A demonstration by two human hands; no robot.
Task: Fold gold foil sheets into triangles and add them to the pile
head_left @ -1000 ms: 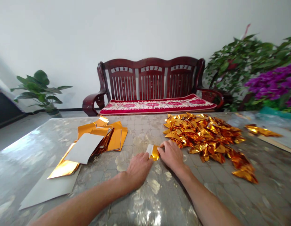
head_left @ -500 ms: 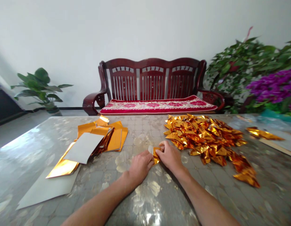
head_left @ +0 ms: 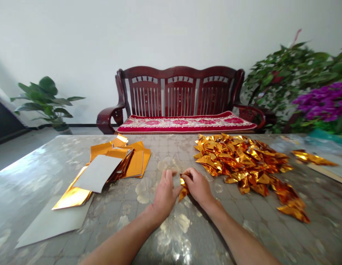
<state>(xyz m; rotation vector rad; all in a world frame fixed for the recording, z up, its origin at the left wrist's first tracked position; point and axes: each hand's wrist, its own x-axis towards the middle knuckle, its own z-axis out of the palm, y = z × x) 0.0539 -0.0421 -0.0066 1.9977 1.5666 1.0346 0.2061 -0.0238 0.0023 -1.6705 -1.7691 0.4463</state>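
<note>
Between my hands, just over the table, is a small piece of gold foil paper (head_left: 183, 194), folded, with a bit of its pale back showing on the left. My right hand (head_left: 201, 187) pinches its right side between thumb and bent fingers. At the other side my left hand (head_left: 164, 192) has its thumb against the paper, with the fingers raised and partly hiding the pale edge. To the right lies a heap of folded gold foil pieces (head_left: 240, 158). On the left sits a loose stack of flat gold foil sheets (head_left: 135, 162), some with the pale side up (head_left: 99, 172).
The patterned grey table (head_left: 115, 235) has a glossy top. At its right edge are a board (head_left: 330, 172), clear plastic and a single folded gold piece (head_left: 314, 158). Behind stand a dark red wooden bench (head_left: 180, 95), a potted plant (head_left: 49, 99) and purple flowers (head_left: 323, 101).
The left fingers have lifted and straightened, with the thumb now lower against the foil paper. More of the paper's pointed lower end shows. The right hand keeps its pinch, and the view has shifted slightly.
</note>
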